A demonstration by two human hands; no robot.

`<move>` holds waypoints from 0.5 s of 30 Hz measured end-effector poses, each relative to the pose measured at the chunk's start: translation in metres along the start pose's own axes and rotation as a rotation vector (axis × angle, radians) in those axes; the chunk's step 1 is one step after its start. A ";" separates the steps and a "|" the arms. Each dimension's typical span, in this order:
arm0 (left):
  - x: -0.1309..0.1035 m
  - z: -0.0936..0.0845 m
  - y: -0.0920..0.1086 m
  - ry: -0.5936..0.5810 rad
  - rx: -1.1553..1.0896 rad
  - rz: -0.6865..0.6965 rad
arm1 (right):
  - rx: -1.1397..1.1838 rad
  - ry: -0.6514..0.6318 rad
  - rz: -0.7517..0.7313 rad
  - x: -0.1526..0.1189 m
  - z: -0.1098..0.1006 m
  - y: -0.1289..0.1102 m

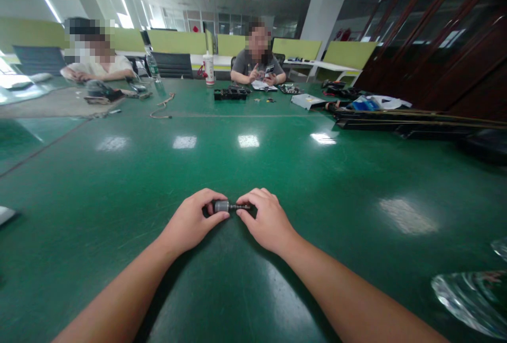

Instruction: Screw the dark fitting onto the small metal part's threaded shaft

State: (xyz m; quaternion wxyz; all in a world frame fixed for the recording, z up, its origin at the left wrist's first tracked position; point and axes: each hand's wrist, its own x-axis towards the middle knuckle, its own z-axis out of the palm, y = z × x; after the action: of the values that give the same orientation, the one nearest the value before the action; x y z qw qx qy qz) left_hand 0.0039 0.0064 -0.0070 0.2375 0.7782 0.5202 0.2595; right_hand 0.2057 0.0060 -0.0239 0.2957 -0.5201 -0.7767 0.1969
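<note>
A small grey cylinder (222, 206) with a thin dark stepped shaft (234, 207) lies level, low over the green table (253, 169); whether it touches the surface I cannot tell. Around the cylinder's end, the thumb and fingers of my left hand (197, 217) are closed. My right hand (266, 219) pinches the shaft's other end between thumb and fingers. The fingertips hide part of both ends. The two hands face each other with a short gap between them, where the middle of the piece shows.
Across the table sit two people, one holding a phone (269, 71). Near them stand a glass bottle (152, 63), a white cup (209, 68) and a black device (230, 94). Long dark panels (380, 120) lie far right. A clear glass object (471, 301) stands near right.
</note>
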 end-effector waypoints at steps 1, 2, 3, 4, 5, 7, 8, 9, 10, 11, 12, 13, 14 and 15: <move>0.000 0.000 0.000 0.003 0.001 0.001 | -0.008 0.002 0.002 0.000 0.000 0.000; 0.000 0.001 -0.001 0.006 0.002 0.001 | -0.013 0.003 0.002 0.000 0.000 0.001; 0.000 0.001 -0.001 0.010 0.004 -0.001 | -0.017 0.006 0.003 0.000 0.001 0.001; 0.000 0.001 -0.002 0.015 0.005 -0.003 | -0.021 0.009 0.002 0.000 0.001 0.002; 0.000 0.001 -0.002 0.020 0.005 -0.005 | -0.023 0.014 0.003 0.000 0.001 0.002; 0.000 0.002 -0.003 0.028 0.004 -0.008 | -0.027 0.022 0.006 0.000 0.001 0.003; 0.000 0.002 -0.003 0.031 0.004 -0.009 | -0.028 0.024 0.007 0.000 0.001 0.003; 0.000 0.002 -0.003 0.033 0.005 -0.009 | -0.028 0.025 0.008 0.000 0.001 0.003; 0.000 0.002 -0.003 0.035 0.006 -0.009 | -0.028 0.025 0.009 0.000 0.001 0.003; 0.001 0.002 -0.003 0.035 0.008 -0.009 | -0.028 0.025 0.010 0.000 0.000 0.003; 0.001 0.002 -0.002 0.036 0.010 -0.011 | -0.030 0.025 0.011 0.000 0.000 0.003; 0.001 0.002 -0.002 0.038 0.010 -0.013 | -0.033 0.026 0.013 0.000 -0.001 0.003; 0.001 0.002 -0.002 0.039 0.009 -0.016 | -0.038 0.026 0.016 0.000 -0.001 0.002; 0.001 0.002 -0.002 0.040 0.008 -0.017 | -0.044 0.027 0.021 0.000 -0.002 0.002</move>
State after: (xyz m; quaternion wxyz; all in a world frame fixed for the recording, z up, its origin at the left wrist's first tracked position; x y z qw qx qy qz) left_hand 0.0041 0.0076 -0.0101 0.2261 0.7692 0.5327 0.2708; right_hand 0.2083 0.0069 -0.0241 0.2925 -0.5372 -0.7713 0.1757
